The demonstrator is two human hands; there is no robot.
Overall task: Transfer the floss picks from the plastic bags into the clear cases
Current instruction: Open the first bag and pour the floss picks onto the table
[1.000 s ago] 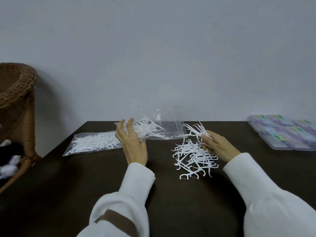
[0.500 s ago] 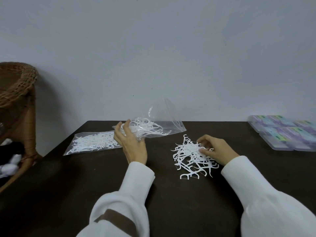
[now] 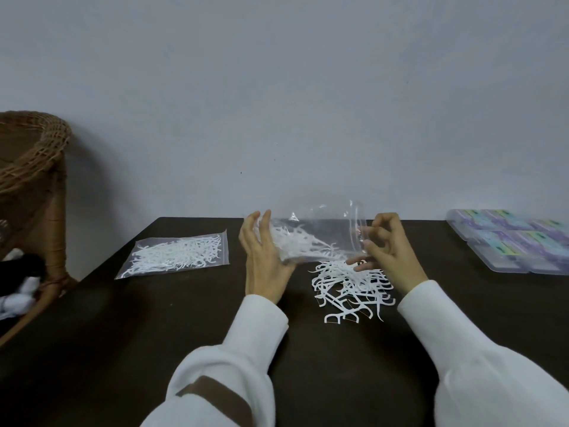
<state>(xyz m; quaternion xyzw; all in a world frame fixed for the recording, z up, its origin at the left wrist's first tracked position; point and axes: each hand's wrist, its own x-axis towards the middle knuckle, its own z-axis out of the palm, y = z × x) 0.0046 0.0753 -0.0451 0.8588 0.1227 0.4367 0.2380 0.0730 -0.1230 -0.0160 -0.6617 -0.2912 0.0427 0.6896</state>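
The left hand (image 3: 264,260) grips the bottom end of a clear plastic bag (image 3: 317,232) of floss picks, held above the dark bench (image 3: 154,334). The right hand (image 3: 385,251) pinches the bag's open mouth. A loose pile of picks (image 3: 348,285) lies beneath. A second, sealed bag (image 3: 178,254) lies left; clear cases (image 3: 511,238) sit far right, beside nothing else; a wicker chair (image 3: 30,167) stands left.

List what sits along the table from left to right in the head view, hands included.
wicker chair → sealed bag of floss picks → left hand → open bag, held by both hands → right hand → clear cases. The loose pile of floss picks lies under the bag's mouth and the right hand.
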